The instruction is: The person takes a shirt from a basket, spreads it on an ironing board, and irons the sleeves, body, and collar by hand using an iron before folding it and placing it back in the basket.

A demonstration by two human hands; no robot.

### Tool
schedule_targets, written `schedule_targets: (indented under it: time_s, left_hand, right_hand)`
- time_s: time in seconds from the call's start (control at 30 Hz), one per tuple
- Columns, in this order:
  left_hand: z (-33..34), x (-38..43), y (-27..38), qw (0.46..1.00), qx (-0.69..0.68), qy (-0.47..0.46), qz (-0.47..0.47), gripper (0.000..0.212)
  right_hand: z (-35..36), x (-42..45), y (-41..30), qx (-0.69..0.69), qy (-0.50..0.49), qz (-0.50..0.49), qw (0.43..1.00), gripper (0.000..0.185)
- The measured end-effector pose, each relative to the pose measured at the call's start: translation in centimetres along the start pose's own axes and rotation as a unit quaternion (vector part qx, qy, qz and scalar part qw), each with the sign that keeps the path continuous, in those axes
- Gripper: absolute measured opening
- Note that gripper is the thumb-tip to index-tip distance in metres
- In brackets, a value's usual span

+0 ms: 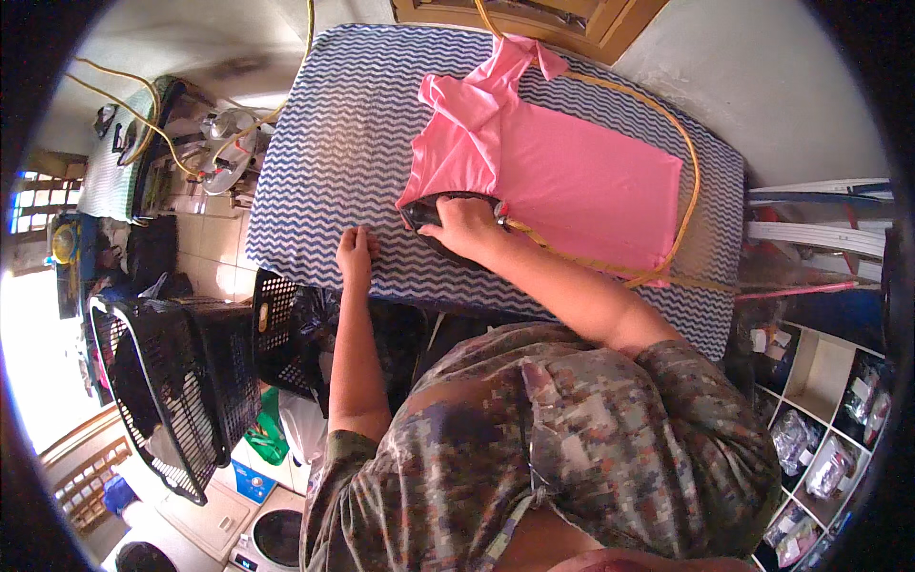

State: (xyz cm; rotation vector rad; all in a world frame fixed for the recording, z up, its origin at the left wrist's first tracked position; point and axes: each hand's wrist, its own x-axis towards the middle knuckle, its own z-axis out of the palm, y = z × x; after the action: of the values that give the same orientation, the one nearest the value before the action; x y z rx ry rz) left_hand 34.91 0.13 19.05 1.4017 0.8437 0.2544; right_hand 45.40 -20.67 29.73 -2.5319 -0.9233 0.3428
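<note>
A pink short-sleeved garment (pixel 593 179) lies on a table covered with blue-and-white zigzag cloth (pixel 336 136), its upper part folded and bunched. My right hand (pixel 465 225) grips the handle of a black steam iron (pixel 422 211), which rests at the garment's near left edge; my hand and forearm hide much of it. A yellow hose or cord (pixel 690 164) runs from the iron across and around the garment. My left hand (pixel 356 247) is over the cloth's near edge, left of the iron, fingers curled and with nothing visible in it.
Black plastic baskets (pixel 214 379) stand at the lower left, above washing machines (pixel 236 522). Metal equipment with yellow hoses (pixel 229 150) is at the left. A wooden-framed opening (pixel 600 28) borders the far side. Shelves (pixel 818 372) with bagged items stand at the right.
</note>
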Motion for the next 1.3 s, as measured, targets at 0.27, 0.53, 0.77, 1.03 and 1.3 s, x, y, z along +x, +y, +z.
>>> schedule_targets:
  time_s: [0.27, 0.53, 0.77, 1.03, 1.3]
  left_hand:
    - [1.3, -0.7, 0.5, 0.93, 0.318, 0.043, 0.177, 0.025]
    - [2.7, -1.7, 3.0, 0.896, 0.405, 0.037, 0.178, 0.03]
    - [5.3, -2.6, 4.1, 0.856, 0.468, -0.048, 0.214, 0.033]
    - [4.8, -0.9, 2.5, 0.831, 0.51, -0.031, 0.22, 0.039]
    - [4.3, -0.5, 1.7, 0.833, 0.512, -0.01, 0.209, 0.037]
  right_hand:
    - [0.4, 1.0, -0.7, -0.006, 0.01, 0.013, 1.0, 0.04]
    - [-1.1, -0.6, 1.8, 0.025, 0.052, 0.012, 0.998, 0.039]
    - [-2.0, -7.0, 9.4, -0.001, 0.156, 0.069, 0.985, 0.038]
    - [-7.2, -14.6, 16.1, -0.044, 0.096, 0.24, 0.965, 0.045]
    - [-11.8, -22.3, 24.5, -0.014, 0.11, 0.328, 0.938, 0.051]
